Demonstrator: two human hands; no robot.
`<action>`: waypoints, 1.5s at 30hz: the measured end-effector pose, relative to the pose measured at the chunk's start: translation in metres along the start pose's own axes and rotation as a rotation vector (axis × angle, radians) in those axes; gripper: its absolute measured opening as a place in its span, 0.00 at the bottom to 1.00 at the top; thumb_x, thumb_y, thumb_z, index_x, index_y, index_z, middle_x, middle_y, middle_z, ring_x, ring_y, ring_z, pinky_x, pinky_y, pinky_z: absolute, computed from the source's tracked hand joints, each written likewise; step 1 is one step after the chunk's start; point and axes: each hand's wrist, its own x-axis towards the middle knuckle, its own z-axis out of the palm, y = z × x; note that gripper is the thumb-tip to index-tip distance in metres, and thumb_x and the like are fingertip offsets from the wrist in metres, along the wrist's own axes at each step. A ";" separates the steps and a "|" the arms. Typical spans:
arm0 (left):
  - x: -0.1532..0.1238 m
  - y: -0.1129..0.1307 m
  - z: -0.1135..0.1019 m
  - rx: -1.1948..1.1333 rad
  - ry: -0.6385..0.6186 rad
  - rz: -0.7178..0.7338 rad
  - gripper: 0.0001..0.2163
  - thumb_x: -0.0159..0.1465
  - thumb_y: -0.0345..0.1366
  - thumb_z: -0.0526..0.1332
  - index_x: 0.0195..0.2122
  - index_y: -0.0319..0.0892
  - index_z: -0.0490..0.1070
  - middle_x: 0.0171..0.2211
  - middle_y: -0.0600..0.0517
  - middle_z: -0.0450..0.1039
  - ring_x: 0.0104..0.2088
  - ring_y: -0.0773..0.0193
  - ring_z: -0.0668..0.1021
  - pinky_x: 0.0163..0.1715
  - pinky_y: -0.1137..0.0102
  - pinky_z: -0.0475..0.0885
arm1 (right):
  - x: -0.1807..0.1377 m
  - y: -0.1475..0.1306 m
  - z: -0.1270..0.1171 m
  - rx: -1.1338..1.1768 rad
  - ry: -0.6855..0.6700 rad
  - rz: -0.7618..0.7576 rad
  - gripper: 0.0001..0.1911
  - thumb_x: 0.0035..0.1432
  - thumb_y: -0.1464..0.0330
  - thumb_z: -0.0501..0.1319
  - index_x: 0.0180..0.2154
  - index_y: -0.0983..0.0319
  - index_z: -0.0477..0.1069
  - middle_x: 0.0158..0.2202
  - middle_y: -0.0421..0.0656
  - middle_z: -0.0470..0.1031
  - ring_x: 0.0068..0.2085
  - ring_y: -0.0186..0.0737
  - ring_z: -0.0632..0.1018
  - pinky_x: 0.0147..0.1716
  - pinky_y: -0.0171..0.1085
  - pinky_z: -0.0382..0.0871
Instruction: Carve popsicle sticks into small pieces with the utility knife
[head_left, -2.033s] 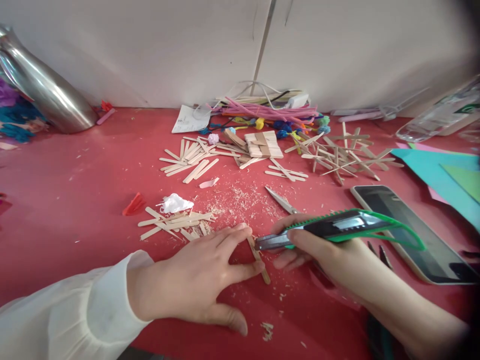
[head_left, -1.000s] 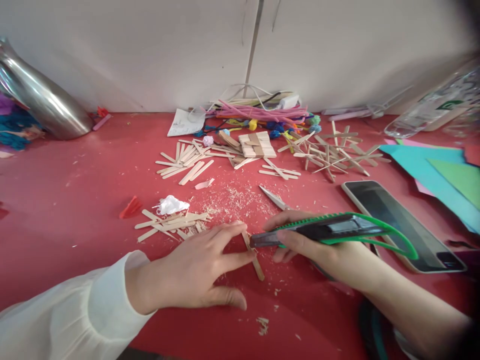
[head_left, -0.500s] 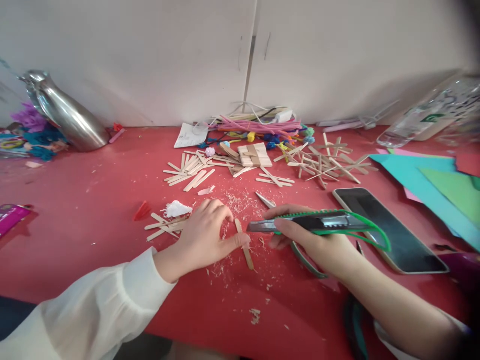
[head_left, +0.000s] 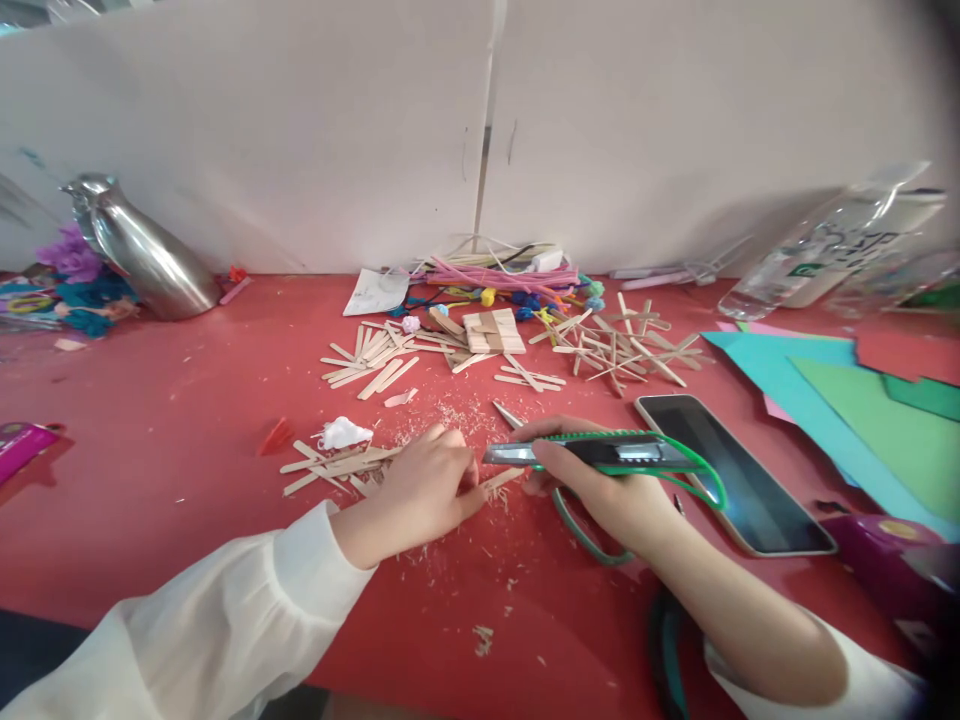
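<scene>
My left hand is closed on a wooden craft stick, pinched between thumb and fingers, its free end pointing right. A green and black utility knife lies in the grip of my right hand, its blade pointing left just above the stick. Under my right hand rests a pair of scissors, partly hidden by the fingers. Wood shavings are strewn around both hands. Beside my left wrist lies a small pile of craft sticks with a white scrap.
A smartphone lies right of my right hand, near coloured paper sheets. Loose craft sticks, a bundle of sticks and pink pipe cleaners lie along the back. A steel jug stands left, a plastic bottle right.
The craft stick, earlier lying steeply by my left thumb, is now pinched and turned to point right. Both hands have come closer together, and the view has shifted slightly.
</scene>
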 end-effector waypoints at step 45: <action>-0.003 -0.014 0.013 -1.008 0.223 -0.177 0.08 0.63 0.40 0.56 0.31 0.41 0.63 0.25 0.57 0.62 0.24 0.72 0.65 0.25 0.74 0.62 | -0.021 -0.011 0.010 -0.252 0.092 -0.209 0.12 0.54 0.61 0.59 0.41 0.55 0.68 0.26 0.36 0.74 0.25 0.32 0.75 0.24 0.31 0.69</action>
